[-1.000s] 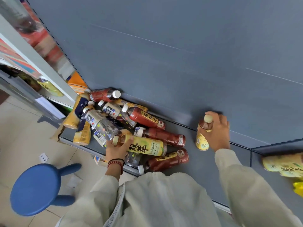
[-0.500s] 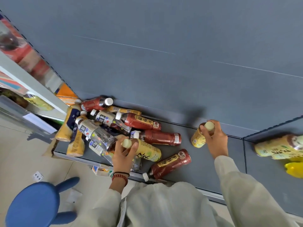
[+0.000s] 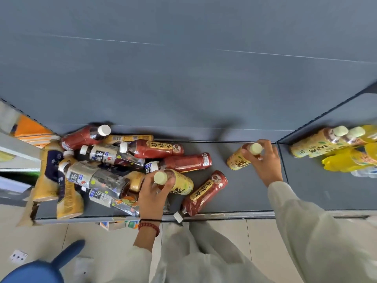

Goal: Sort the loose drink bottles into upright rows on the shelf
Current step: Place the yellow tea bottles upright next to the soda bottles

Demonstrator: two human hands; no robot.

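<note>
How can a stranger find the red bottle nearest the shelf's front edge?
On the grey metal shelf, find the pile of loose plastic bottles at the left. At the pile's right end lies a dark red plastic bottle with a yellow label. Unlike other red ones, its white cap reaches the shelf's front edge.

Odds and ends on the floor around the shelf

A blue stool stands at the near left on the pale tiled floor, and a small white card with dark marks lies just left of it. A small colourful box sits on the floor under the shelf's near edge. Torn brown cardboard hangs off the shelf's near left corner, and an orange striped pack lies at the far left.
</note>
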